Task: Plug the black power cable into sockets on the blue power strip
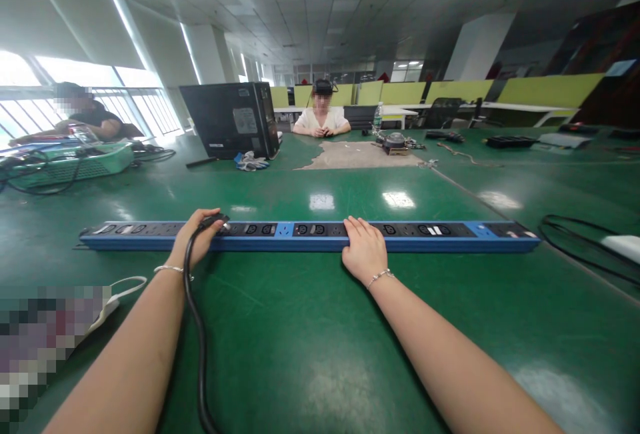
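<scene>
A long blue power strip [310,245] with black socket panels lies lengthwise across the green table in front of me. My left hand [198,234] is closed around the plug end of a thick black power cord [200,327], just above the left part of the strip. Whether the plug sits in a socket is hidden by my fingers. The cord runs down past my wrist toward the bottom edge. Right of the strip's middle, my right hand [365,247] grips the strip, fingers together over its top and palm against its near side.
A black computer case [230,121] stands at the back left beside work gloves [251,161]. Far left is a green basket [100,166] with cables. Black cables [575,237] lie at right, and a blurred item [45,341] lies near left. Two people sit beyond.
</scene>
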Available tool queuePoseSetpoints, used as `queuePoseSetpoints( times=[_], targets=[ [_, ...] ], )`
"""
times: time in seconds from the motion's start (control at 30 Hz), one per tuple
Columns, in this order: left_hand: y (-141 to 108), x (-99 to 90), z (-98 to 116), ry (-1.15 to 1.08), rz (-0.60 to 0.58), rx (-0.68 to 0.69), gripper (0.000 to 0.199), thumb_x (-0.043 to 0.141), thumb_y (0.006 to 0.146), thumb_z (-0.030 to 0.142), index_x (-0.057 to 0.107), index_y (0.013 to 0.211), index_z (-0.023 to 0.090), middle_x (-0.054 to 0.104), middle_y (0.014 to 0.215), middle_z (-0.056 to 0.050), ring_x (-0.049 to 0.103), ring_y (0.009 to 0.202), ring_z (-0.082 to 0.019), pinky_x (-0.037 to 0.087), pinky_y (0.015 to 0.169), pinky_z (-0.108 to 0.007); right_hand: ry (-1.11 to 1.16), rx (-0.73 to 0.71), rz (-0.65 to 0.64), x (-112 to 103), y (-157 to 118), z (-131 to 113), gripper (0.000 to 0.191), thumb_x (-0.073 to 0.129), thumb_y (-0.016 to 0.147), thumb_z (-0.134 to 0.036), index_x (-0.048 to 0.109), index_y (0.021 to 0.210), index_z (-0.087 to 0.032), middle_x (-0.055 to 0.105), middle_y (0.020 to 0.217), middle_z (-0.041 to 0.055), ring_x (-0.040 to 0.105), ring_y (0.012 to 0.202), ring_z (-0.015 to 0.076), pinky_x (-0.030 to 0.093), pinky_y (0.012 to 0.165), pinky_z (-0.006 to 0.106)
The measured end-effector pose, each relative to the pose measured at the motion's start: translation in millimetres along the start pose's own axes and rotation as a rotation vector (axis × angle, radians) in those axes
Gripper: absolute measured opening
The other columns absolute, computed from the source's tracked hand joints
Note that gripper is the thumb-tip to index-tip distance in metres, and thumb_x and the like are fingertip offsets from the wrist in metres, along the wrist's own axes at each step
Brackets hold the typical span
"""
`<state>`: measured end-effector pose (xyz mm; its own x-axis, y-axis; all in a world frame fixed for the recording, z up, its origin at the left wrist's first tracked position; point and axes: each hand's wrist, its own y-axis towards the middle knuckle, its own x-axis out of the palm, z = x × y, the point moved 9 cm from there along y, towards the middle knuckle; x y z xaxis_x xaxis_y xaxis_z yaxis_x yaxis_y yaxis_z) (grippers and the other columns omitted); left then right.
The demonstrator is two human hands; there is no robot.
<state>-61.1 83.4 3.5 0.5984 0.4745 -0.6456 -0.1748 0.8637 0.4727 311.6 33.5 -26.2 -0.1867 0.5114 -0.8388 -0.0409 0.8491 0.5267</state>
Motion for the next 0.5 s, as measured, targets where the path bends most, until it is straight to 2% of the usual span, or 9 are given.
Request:
queuePoseSetpoints(
  times=[0.13,0.23,0.4,0.5],
  targets=[
    [-1,15.5,5,0.005,-0.066,0.026,0.044,0.053,0.072,0.046,0.058,0.108,0.021,0.067,0.093,-0.006,0.063,0.086,-0.022,0.048,0.08,-0.035,-0.01,-0.008,0.008,-1,0,0,0.055,0.046,0.073,-0.015,0.051,0.127,-0.012,0.051,0.134,0.0062,0.039,0.124,0.0204,0.025,0.103,0.034],
    [-1,20.2,3,0.074,-0.067,0.02,0.044,0.052,0.073,0.047,0.058,0.109,0.023,0.068,0.094,-0.006,0.063,0.087,-0.023,0.048,0.078,-0.034,-0.016,-0.012,0.023,-2,-1,0,0.054,0.045,0.073,-0.015,0.052,0.126,-0.012,0.051,0.133,0.0058,0.04,0.124,0.0205,0.025,0.102,0.034],
    [-4,32.5,10,0.103,-0.128,0.131,0.04,0.051,0.073,0.047,0.059,0.106,0.025,0.067,0.101,-0.004,0.062,0.092,-0.022,0.047,0.083,-0.033,-0.014,-0.016,0.028,-2,-1,0,0.054,0.046,0.072,-0.015,0.052,0.126,-0.012,0.052,0.133,0.0061,0.04,0.124,0.0204,0.026,0.102,0.034],
    [-5,33.4,8,0.094,-0.121,0.116,0.039,0.052,0.073,0.046,0.059,0.105,0.024,0.067,0.101,-0.004,0.062,0.092,-0.022,0.046,0.084,-0.033,-0.019,-0.02,0.023,-1,-1,0,0.054,0.046,0.073,-0.015,0.051,0.127,-0.012,0.051,0.133,0.0065,0.04,0.124,0.0203,0.026,0.102,0.034]
  ],
)
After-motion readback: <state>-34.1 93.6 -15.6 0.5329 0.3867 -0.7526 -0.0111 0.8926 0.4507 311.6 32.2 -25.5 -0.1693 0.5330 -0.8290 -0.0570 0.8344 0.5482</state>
